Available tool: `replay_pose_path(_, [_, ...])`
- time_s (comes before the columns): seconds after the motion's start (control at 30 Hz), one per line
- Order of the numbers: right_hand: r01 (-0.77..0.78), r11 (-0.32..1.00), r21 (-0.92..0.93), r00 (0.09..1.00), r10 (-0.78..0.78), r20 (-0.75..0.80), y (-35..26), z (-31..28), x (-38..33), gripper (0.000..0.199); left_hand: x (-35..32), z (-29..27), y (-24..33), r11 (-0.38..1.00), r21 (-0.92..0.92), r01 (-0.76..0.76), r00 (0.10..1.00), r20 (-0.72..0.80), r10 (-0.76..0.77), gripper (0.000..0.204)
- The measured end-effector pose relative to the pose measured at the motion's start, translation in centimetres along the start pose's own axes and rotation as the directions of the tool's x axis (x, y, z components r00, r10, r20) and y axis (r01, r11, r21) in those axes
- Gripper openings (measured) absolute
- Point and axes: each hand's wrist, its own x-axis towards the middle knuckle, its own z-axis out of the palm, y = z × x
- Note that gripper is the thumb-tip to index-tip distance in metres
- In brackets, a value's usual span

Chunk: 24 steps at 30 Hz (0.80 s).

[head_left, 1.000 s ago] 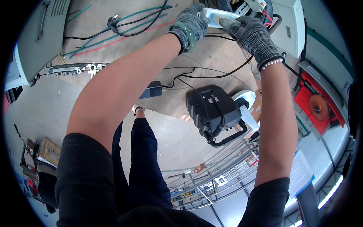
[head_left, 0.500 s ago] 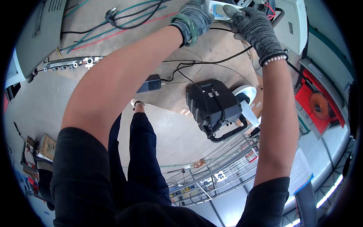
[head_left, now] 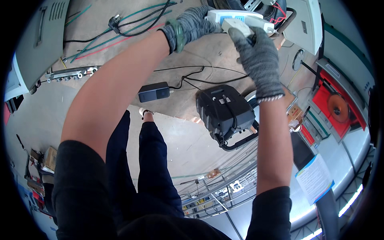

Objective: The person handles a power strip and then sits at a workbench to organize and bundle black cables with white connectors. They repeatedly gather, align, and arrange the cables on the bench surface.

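Presently, I see the left hand in a grey knitted glove curled around one end of a long white plastic housing with a light-blue panel, near my view's upper edge. The right hand, gloved alike, pinches a small white block-shaped piece at its front; whether they touch, I can't tell.
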Motion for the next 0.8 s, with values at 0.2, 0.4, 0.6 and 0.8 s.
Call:
replay_pose_path(0.2, [0.047,0.999,0.003,0.998,-0.047,0.046,2.3,1.2,1.9,0.064,1.2,1.2,-1.6,0.995,0.025,-0.094,0.994,-0.060,0.095,0.048])
replay_pose_path(0.4, [0.141,0.984,-0.108,0.983,-0.127,0.129,1.1,0.0,3.8,0.061,1.9,1.5,-2.6,0.962,0.262,-0.075,0.975,-0.182,0.126,0.057])
replay_pose_path(0.6, [0.294,0.874,-0.386,0.945,-0.326,-0.020,1.5,1.5,3.2,0.059,1.6,1.7,-0.1,0.974,0.223,0.023,0.996,-0.086,-0.004,0.061])
replay_pose_path(0.8, [0.303,0.775,-0.554,0.952,-0.266,0.150,0.0,0.9,4.8,0.062,0.9,1.5,0.9,0.997,0.040,0.071,0.997,-0.031,-0.070,0.055])
